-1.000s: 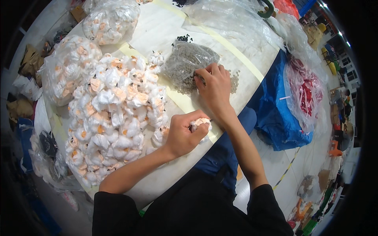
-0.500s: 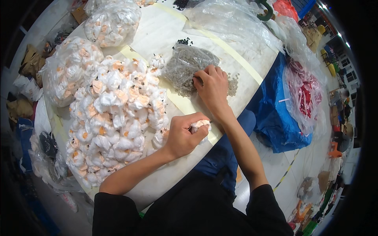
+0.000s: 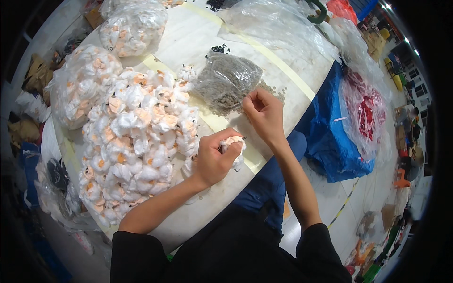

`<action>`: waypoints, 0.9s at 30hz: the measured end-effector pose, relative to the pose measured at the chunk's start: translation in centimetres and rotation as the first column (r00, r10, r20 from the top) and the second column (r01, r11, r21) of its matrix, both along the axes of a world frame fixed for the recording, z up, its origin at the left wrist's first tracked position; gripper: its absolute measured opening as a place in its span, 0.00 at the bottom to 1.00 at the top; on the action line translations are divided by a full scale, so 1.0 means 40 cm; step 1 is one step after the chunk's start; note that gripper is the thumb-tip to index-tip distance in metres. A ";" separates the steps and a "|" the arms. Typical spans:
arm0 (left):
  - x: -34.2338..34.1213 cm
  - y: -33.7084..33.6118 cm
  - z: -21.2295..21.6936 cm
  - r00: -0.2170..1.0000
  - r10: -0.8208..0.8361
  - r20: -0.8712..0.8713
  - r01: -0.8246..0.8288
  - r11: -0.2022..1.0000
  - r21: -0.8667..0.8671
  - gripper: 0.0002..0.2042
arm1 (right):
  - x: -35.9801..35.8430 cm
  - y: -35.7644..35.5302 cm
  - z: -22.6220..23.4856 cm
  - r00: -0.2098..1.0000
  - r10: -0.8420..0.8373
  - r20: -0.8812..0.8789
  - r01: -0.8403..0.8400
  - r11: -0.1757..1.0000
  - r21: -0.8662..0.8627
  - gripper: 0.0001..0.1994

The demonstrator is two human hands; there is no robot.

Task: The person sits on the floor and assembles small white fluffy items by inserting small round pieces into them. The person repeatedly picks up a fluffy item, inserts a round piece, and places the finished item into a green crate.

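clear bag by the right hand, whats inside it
The clear bag holds a heap of small dark grey pieces; a few lie loose on the table beside it. The right hand covers its near edge, so what lies there is hidden.

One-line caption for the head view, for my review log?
Left hand grips a white-and-peach fabric flower; right hand pinches at a clear bag of small dark pieces.
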State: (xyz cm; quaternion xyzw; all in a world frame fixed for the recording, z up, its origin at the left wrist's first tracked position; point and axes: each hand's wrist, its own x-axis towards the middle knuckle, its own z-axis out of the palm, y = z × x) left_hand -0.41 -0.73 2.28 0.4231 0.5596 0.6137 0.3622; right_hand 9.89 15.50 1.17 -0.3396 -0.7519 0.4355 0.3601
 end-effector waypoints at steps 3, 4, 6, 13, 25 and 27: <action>0.002 0.000 0.006 1.000 -0.015 0.025 0.016 0.999 -0.044 0.10 | 0.031 -0.008 0.002 1.000 0.011 0.005 -0.011 1.000 0.022 0.06; 0.001 0.000 0.003 1.000 -0.019 0.016 0.019 0.999 -0.040 0.10 | 0.044 -0.008 0.001 0.999 0.004 0.033 -0.005 0.999 0.050 0.06; -0.003 0.003 -0.010 1.000 -0.023 -0.003 0.023 0.999 -0.032 0.10 | 0.068 -0.010 -0.001 0.996 -0.008 0.087 -0.001 0.994 0.106 0.05; 0.003 0.010 -0.038 1.000 -0.023 0.007 0.023 0.997 -0.072 0.09 | 0.111 -0.057 0.016 0.993 -0.052 0.107 0.048 0.998 0.034 0.04; -0.001 0.011 -0.044 0.995 -0.097 0.022 0.098 0.990 -0.106 0.08 | 0.174 -0.132 0.021 0.860 0.155 -0.486 -0.461 0.643 -0.611 0.08; -0.001 0.013 -0.044 0.992 -0.124 0.015 0.125 0.990 -0.063 0.08 | 0.173 -0.135 0.025 0.849 0.153 -0.505 -0.484 0.606 -0.631 0.09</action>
